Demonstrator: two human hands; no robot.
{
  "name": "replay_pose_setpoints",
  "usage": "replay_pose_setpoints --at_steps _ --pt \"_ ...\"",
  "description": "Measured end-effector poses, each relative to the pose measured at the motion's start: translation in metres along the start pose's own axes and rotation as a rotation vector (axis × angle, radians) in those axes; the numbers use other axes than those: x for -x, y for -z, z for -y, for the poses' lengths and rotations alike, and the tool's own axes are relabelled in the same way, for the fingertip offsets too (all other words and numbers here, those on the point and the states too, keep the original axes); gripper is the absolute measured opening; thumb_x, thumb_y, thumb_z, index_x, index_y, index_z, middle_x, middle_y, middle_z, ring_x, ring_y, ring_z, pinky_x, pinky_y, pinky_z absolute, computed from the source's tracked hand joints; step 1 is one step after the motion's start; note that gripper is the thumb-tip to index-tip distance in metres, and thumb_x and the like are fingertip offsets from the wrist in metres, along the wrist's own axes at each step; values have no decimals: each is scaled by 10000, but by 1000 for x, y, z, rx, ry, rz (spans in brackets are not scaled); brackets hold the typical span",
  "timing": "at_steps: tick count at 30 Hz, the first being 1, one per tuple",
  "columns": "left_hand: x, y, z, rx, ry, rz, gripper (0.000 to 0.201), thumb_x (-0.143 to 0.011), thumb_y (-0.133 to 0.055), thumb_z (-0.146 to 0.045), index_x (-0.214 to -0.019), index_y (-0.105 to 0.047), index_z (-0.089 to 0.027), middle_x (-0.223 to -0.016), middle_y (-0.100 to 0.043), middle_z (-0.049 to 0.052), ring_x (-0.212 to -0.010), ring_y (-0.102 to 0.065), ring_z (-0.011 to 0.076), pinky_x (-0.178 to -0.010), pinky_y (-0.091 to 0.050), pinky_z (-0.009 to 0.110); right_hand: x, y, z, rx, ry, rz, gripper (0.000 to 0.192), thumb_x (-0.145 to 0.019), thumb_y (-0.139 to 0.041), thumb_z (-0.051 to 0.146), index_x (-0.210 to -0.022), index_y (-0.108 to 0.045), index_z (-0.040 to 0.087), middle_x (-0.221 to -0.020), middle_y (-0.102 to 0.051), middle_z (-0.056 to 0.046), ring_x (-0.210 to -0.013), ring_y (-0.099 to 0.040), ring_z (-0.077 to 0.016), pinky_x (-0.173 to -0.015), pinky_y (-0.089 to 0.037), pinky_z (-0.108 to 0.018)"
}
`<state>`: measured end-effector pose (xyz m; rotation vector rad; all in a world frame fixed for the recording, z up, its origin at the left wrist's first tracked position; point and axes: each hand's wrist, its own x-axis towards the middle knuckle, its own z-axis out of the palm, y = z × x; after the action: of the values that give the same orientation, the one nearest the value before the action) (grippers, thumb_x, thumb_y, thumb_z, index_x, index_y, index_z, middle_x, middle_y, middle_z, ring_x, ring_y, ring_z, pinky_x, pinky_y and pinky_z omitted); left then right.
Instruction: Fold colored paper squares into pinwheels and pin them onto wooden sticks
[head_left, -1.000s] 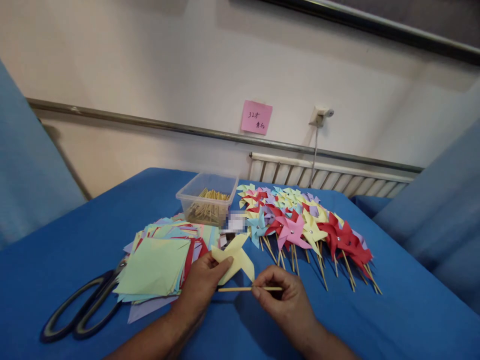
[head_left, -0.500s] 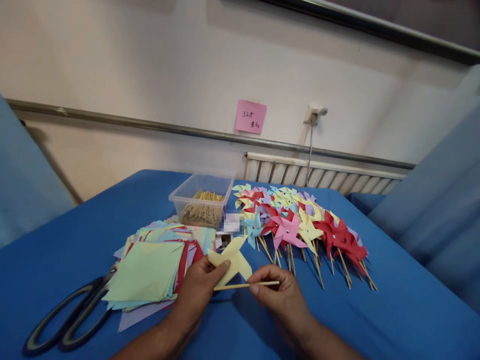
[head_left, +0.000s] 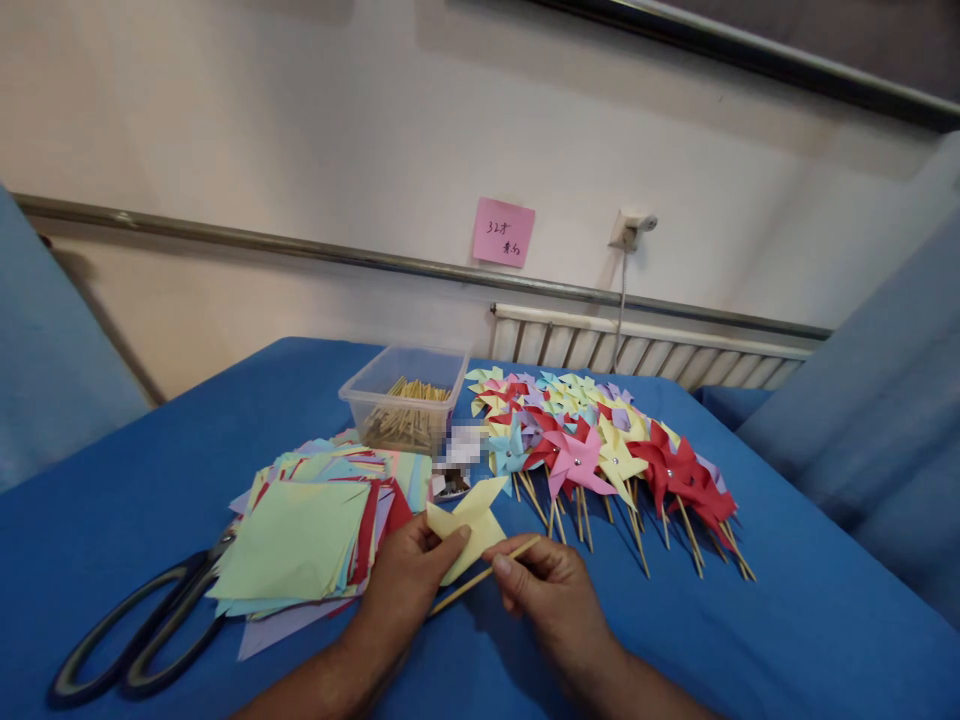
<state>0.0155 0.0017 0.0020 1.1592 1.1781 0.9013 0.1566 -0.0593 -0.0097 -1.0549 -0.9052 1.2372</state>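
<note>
Your left hand (head_left: 409,575) pinches a folded pale-yellow pinwheel head (head_left: 469,520) between thumb and fingertips, holding it just above the blue table (head_left: 787,620). Your right hand (head_left: 544,590) is closed around a thin wooden stick (head_left: 480,577), thumb and forefinger gripping it near its upper end, with the stick slanting down to the left so that it passes under the yellow paper and meets your left fingers. Whether the stick is already pinned to the paper is hidden by your fingers.

Judging by the layout, the work is well along: a wide spread of finished pinwheels (head_left: 600,450) in red, yellow, pink, blue and purple lies to the right, sticks pointing toward you. A good deal seems left, though: a thick stack of cut coloured squares (head_left: 300,540) sits just left of your left hand, a clear tub of sticks (head_left: 405,400) stands behind it, and the scissors (head_left: 142,630) rest at the stack's lower left edge.
</note>
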Motion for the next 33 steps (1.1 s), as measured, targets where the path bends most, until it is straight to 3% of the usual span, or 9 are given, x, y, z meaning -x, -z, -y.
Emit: replay_pose_setpoints --at_steps 8,15,22,26,33 --pt "3 -1 -3 58 31 13 258 -641 -724 -352 -760 -640 -138 -672 -705 25 -627 -631 187 -594 -475 273 3 1 4 165 30 44 441 -731 -658 564 -635 -597 138 -444 -440 65 -419 -385 -59 -430 -296 -183" --pt "4 0 -6 82 52 -4 254 -606 -741 -364 -718 -642 -159 -642 -698 4 -580 -611 166 -558 -454 253 0 0 -3 34 -100 144 492 -728 -607 633 -678 -545 147 -525 -597 11 -317 -436 -48 -334 -243 -159" --pt "8 -2 -10 84 37 -46 235 -567 -749 -361 -673 -659 -172 -619 -708 27 -595 -634 213 -543 -467 280 3 3 -2 134 -62 172 472 -814 -535 594 -810 -642 134 -547 -562 35 -353 -401 -39 -370 -291 -163" --pt "8 -2 -8 56 13 -68 238 -570 -744 -370 -649 -647 -167 -592 -690 21 -552 -613 192 -513 -450 263 6 1 -5 146 -48 195 429 -821 -557 556 -889 -668 147 -595 -567 28 -409 -432 -49 -423 -338 -177" --pt "6 -4 -1 45 16 -42 230 -576 -732 -358 -667 -639 -168 -572 -665 0 -547 -600 171 -521 -432 244 4 -3 -11 113 -149 186 440 -767 -617 564 -817 -673 131 -570 -568 26 -398 -428 -52 -409 -315 -181"
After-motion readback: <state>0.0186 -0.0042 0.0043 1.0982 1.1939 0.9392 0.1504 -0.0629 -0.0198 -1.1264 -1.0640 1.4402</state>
